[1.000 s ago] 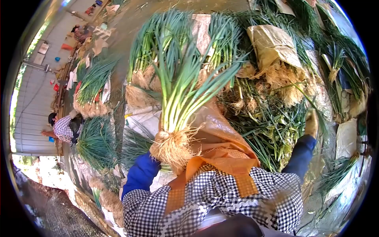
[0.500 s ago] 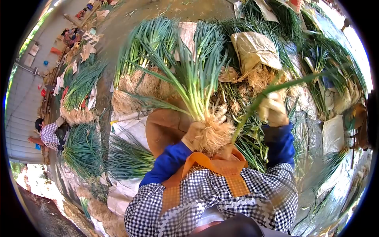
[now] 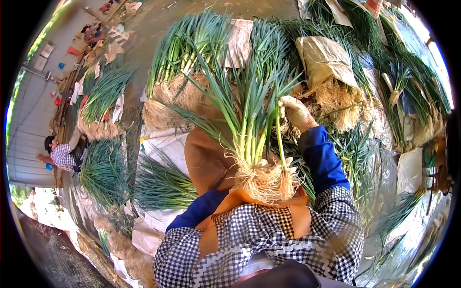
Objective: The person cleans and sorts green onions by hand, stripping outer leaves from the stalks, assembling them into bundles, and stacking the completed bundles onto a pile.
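Observation:
In front of my chest a bunch of green onions (image 3: 248,137) stands upright, leaves fanned away from me and pale, stringy roots (image 3: 259,182) near my apron. My right hand (image 3: 298,114), in a soiled pale glove, is closed at the bunch's right side. Its fingertips pinch a single green onion stalk (image 3: 280,137), whose roots hang beside the others. The blue sleeve of my left arm (image 3: 201,209) runs in behind the roots. My left hand is hidden there, so its fingers do not show.
Rooted green onion bundles (image 3: 187,53) lie beyond my bunch, with a brown paper-wrapped bundle (image 3: 326,62) to their right. Another green onion pile (image 3: 165,185) rests on white sheeting at left. A person in a checked shirt (image 3: 62,156) is at far left.
My right hand has moved left and inward, from the bunch's far right to a stalk at its side. The long leaf it trailed is gone from there. My left hand has slipped from sight.

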{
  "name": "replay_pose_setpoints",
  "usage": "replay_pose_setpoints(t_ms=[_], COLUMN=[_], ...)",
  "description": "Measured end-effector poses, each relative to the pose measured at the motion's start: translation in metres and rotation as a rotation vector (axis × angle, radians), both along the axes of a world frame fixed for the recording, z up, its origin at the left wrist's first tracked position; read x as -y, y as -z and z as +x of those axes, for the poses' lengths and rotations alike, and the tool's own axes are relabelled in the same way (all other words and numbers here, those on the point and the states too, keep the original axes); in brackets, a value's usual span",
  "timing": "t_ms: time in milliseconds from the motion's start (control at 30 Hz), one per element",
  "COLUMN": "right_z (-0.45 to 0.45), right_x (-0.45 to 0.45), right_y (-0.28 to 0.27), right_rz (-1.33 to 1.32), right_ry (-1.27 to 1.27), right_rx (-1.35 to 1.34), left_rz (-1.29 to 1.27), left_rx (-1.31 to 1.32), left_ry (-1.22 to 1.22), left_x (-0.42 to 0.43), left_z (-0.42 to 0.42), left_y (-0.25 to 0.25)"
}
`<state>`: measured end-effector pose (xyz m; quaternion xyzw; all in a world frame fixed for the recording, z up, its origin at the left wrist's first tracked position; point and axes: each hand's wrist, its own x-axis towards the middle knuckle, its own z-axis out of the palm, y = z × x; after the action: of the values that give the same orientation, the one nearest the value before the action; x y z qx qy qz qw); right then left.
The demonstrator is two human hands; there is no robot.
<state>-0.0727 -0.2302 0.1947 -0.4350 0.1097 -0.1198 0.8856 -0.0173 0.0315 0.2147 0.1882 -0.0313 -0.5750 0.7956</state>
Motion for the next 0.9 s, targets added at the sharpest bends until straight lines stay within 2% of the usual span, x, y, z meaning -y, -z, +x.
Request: replay_pose_setpoints(t_ms=[33,67,100,167,200,233,300,333,367,400,433,467,500,533,600,667,700,733,767,800,833,867,900], right_z=[0.001,0.001,0.007,0.010,0.011,0.018,0.024,0.026,0.024,0.023,0.023,0.013,-0.006,-0.029,-0.095,-0.135,-0.138,-0.133,-0.105,-0.080,-0.055,-0.031,-0.010], right_x=[-0.001,-0.003,-0.008,-0.026,-0.039,-0.046,-0.056,-0.058,-0.057,-0.042,-0.010,0.014,0.042,0.070,0.170,0.236,0.224,0.212,0.157,0.108,0.064,0.012,-0.027], right_y=[0.004,0.000,0.017,0.030,0.026,0.031,0.035,0.036,0.016,0.025,0.063,0.054,0.032,0.022,0.099,0.196,0.176,0.159,0.099,0.048,0.002,-0.052,-0.085], right_rz=[-0.087,-0.290,-0.452,-1.350,-1.547,-1.670,-1.900,-1.898,-1.757,-1.691,-1.558,-1.110,-0.767,-0.930,-1.197,-0.899,-0.722,-1.170,-1.293,-1.320,-1.292,-1.228,-0.984], right_ry=[0.032,0.048,0.128,0.384,0.447,0.525,0.416,0.404,0.325,0.560,0.388,0.583,0.541,0.583,0.656,0.723,0.636,0.690,0.658,0.630,0.603,0.587,0.548], right_rx=[-0.101,-0.220,-0.211,-0.346,-0.390,-0.319,-0.357,-0.394,-0.505,-0.151,-0.621,-0.381,-0.530,-0.624,-1.084,-0.290,0.057,-0.439,-0.475,-0.374,-0.228,-0.197,0.054], left_rz=[0.004,0.007,0.005,-0.003,-0.009,-0.018,-0.035,-0.048,-0.063,-0.082,-0.101,-0.123,-0.149,-0.173,-0.232,-0.292,-0.319,-0.339,-0.362,-0.386,-0.404,-0.425,-0.443], left_rx=[0.007,0.011,0.013,0.022,0.023,0.028,0.034,0.038,0.047,0.055,0.063,0.070,0.081,0.093,0.116,0.139,0.159,0.171,0.191,0.204,0.213,0.225,0.235], left_ry=[-0.008,-0.019,-0.030,-0.051,-0.060,-0.072,-0.091,-0.102,-0.117,-0.130,-0.144,-0.156,-0.166,-0.177,-0.191,-0.212,-0.220,-0.224,-0.228,-0.227,-0.226,-0.226,-0.228], left_x=[-0.001,-0.001,-0.001,-0.001,-0.001,-0.001,-0.001,-0.001,-0.002,-0.002,-0.003,-0.003,-0.003,-0.004,-0.005,-0.008,-0.010,-0.011,-0.010,-0.011,-0.011,-0.012,-0.012], left_z=[0.002,0.004,0.006,0.010,0.011,0.013,0.017,0.019,0.022,0.025,0.027,0.031,0.035,0.039,0.045,0.051,0.054,0.056,0.057,0.058,0.057,0.057,0.056], left_y=[-0.001,-0.003,-0.005,-0.010,-0.013,-0.017,-0.025,-0.030,-0.036,-0.042,-0.049,-0.056,-0.065,-0.075,-0.097,-0.122,-0.135,-0.147,-0.161,-0.174,-0.185,-0.196,-0.207])
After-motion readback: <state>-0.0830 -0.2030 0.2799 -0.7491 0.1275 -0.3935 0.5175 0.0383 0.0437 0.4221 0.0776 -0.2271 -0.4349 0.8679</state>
